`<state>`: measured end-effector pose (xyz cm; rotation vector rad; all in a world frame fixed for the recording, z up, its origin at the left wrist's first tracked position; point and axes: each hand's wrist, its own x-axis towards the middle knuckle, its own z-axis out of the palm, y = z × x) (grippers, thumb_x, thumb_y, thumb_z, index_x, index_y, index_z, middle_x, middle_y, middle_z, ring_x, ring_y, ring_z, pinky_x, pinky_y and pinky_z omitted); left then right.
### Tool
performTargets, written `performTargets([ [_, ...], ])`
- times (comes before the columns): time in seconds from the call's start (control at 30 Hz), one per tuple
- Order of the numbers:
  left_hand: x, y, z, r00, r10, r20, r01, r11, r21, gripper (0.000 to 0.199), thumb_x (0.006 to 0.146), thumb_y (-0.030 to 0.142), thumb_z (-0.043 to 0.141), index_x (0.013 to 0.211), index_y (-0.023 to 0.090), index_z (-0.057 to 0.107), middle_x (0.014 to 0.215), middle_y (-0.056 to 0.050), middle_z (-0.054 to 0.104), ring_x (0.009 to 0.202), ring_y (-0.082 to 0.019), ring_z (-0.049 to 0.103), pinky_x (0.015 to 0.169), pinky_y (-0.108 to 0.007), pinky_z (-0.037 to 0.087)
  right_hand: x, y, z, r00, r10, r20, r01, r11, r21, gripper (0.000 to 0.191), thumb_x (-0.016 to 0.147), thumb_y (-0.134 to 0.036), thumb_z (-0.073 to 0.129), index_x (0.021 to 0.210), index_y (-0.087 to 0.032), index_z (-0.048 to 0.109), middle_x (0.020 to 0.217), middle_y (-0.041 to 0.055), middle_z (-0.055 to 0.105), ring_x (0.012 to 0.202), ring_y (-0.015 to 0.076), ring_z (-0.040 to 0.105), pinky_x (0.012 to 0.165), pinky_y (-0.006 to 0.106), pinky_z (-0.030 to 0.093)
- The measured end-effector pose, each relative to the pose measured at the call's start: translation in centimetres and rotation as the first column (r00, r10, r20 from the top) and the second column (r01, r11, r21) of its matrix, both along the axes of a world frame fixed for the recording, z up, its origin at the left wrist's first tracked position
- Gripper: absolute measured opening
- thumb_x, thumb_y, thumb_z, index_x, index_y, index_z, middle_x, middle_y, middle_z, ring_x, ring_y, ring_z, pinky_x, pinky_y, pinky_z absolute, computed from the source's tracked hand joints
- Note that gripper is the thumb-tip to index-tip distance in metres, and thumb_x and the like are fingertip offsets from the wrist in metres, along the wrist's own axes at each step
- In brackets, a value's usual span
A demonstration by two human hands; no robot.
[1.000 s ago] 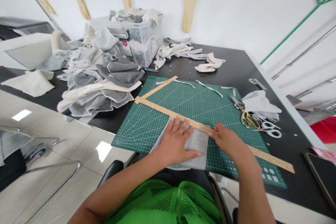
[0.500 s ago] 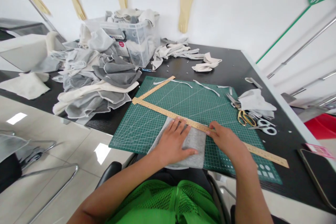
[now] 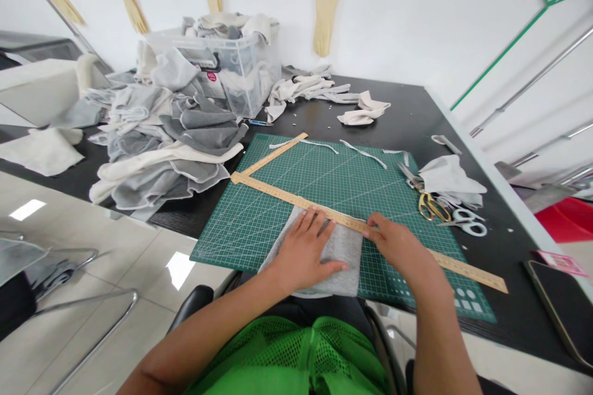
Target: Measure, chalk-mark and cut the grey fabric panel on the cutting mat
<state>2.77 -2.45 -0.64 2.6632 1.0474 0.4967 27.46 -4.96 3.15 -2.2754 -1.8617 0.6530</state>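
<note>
My left hand [image 3: 303,247] lies flat with fingers spread on a piece of grey fabric [image 3: 345,271], its fingertips touching the long arm of a wooden L-shaped ruler [image 3: 273,191]. The ruler crosses the fabric's far edge and slants down to the right. My right hand [image 3: 398,247] is closed at the ruler, just right of the fabric, with thumb and fingers pinching its edge. Whether anything else is inside that hand is hidden. Under all this is a green cutting mat [image 3: 241,228] with a printed grid. Thin fabric strips [image 3: 364,153] lie on its far part.
Gold-handled scissors [image 3: 433,207] and white-handled scissors [image 3: 472,228] lie right of the mat beside grey cloth [image 3: 451,179]. A phone [image 3: 560,308] is at the right edge. Left stand a heap of fabric scraps [image 3: 199,126] and a clear plastic bin [image 3: 245,74]. More scraps [image 3: 315,87] lie behind.
</note>
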Motion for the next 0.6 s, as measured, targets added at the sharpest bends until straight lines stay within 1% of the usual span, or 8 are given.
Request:
performTargets([
  [0.2, -0.04, 0.03, -0.19, 1.000, -0.007, -0.005, 0.007, 1.000, 0.004, 0.088, 0.087, 0.079, 0.050, 0.152, 0.019, 0.044, 0.163, -0.014, 0.034, 0.155, -0.037, 0.020, 0.126, -0.053, 0.021, 0.03, 0.06, -0.17, 1.000, 0.010, 0.019, -0.009, 1.000, -0.014, 0.010, 0.097, -0.029, 0.052, 0.103, -0.024, 0.057, 0.074, 0.0022, 0.065, 0.067, 0.0193, 0.058, 0.061, 0.028, 0.027],
  [0.37, -0.11, -0.04, -0.19, 1.000, -0.009, -0.028, 0.009, 1.000, 0.015, 0.089, 0.089, 0.079, 0.047, 0.154, 0.019, 0.042, 0.164, -0.014, 0.032, 0.156, -0.037, 0.017, 0.127, -0.053, 0.019, -0.38, 0.02, 0.01, 0.999, -0.017, 0.027, 0.019, 0.999, -0.043, 0.009, 0.099, -0.029, 0.050, 0.104, -0.023, 0.055, 0.077, 0.0036, 0.067, 0.070, 0.0202, 0.061, 0.060, 0.028, 0.026],
  [0.6, -0.14, -0.02, -0.14, 0.999, -0.010, -0.033, 0.011, 1.000, 0.016, 0.090, 0.089, 0.079, 0.046, 0.155, 0.019, 0.040, 0.164, -0.014, 0.032, 0.156, -0.036, 0.017, 0.126, -0.053, 0.019, -0.60, -0.01, 0.38, 0.999, 0.000, 0.040, 0.002, 0.998, -0.055, 0.011, 0.100, -0.029, 0.049, 0.106, -0.022, 0.055, 0.078, 0.0047, 0.068, 0.070, 0.0204, 0.061, 0.061, 0.028, 0.026],
])
